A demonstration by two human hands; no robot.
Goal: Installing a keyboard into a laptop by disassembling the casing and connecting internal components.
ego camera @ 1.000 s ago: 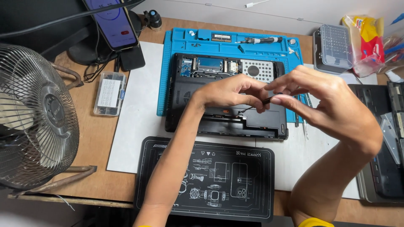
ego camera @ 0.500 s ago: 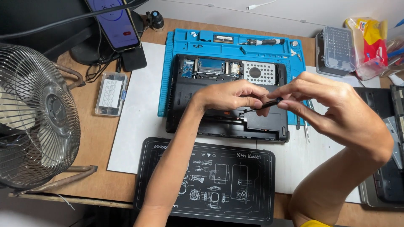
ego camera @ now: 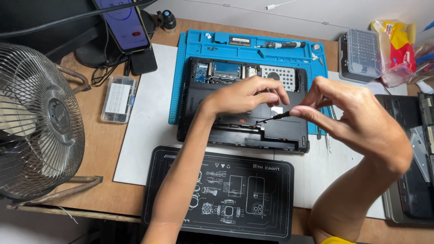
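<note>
Our left hand (ego camera: 246, 97) hovers over the middle of the opened laptop base (ego camera: 244, 108), fingers curled loosely, tips pointing toward the right hand. Cannot tell whether those fingers pinch anything; the tips sit just beside a thin black tool.

Our right hand (ego camera: 352, 117) is to the right of the laptop base, thumb and forefinger closed on the rear end of the thin black tool (ego camera: 273, 118). The tool slants down and left, its tip over the lower part of the base, near a dark recess. Whether the tip touches the base, we cannot tell.

The laptop base lies bottom-up, cover off, on a blue repair mat (ego camera: 194, 58). Circuit boards and a perforated metal plate show along its upper edge.

On the blue mat's far strip: a screwdriver (ego camera: 278, 44) with a grey handle, and small parts we cannot make out.

A white sheet (ego camera: 144, 135) lies under the mat on the wooden worktop (ego camera: 97, 149). In front of it, a black mat (ego camera: 217, 194) printed with white line drawings.

Left side: a metal-caged fan (ego camera: 36, 122), a clear plastic parts box (ego camera: 118, 98), and a phone (ego camera: 123, 22) propped upright with its screen lit.

Right side: a grey bit case (ego camera: 359, 55), a yellow and red bag (ego camera: 398, 45), and a second dark laptop part (ego camera: 411, 149) at the edge.
</note>
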